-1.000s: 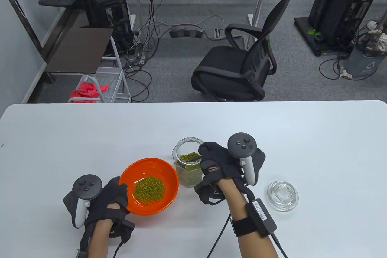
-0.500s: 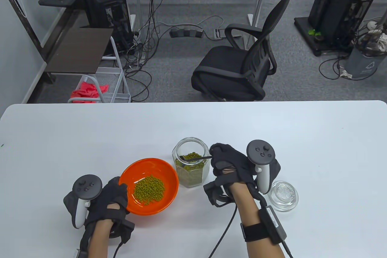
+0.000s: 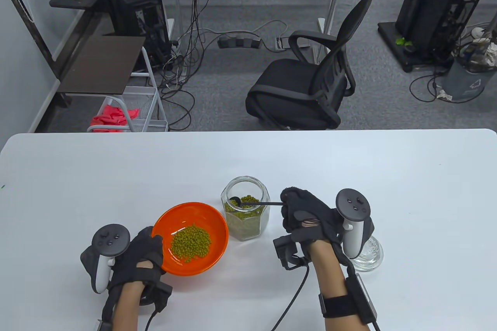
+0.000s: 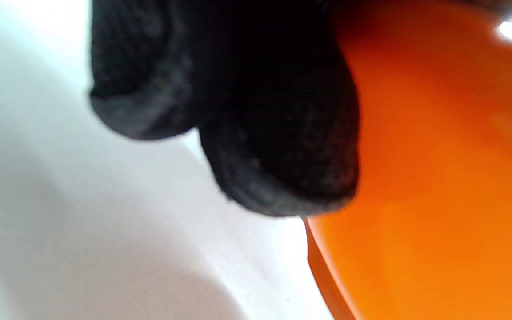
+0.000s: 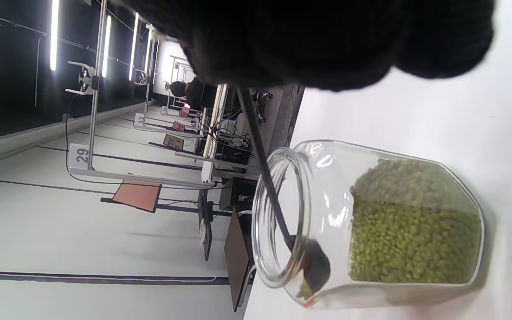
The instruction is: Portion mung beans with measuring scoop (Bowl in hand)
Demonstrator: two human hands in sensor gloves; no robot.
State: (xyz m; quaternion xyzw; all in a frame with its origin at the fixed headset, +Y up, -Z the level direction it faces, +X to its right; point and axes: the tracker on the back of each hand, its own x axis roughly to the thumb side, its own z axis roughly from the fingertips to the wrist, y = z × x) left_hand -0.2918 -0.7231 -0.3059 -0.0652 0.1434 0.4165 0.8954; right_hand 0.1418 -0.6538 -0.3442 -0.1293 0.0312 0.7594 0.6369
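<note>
Scoop in the jar, bowl held beside it

The right hand (image 3: 306,214) pinches the measuring scoop (image 3: 254,203), its head inside the glass jar (image 3: 245,208) of mung beans (image 5: 411,240); the left hand (image 3: 141,255) grips the orange bowl (image 3: 190,238) (beans inside) just left of the jar. A glass lid (image 3: 372,255) sits partly hidden behind the right wrist.

One bowl (image 3: 189,238) – one jar (image 3: 245,212) – one scoop (image 3: 252,203)

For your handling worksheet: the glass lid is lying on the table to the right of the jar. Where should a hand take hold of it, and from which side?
Take the glass lid by its round outer rim, coming straight down from above with fingers spread across it. It lies flat on the table, so nothing can slide under it. The right hand, holding the scoop, partly covers it now.
</note>
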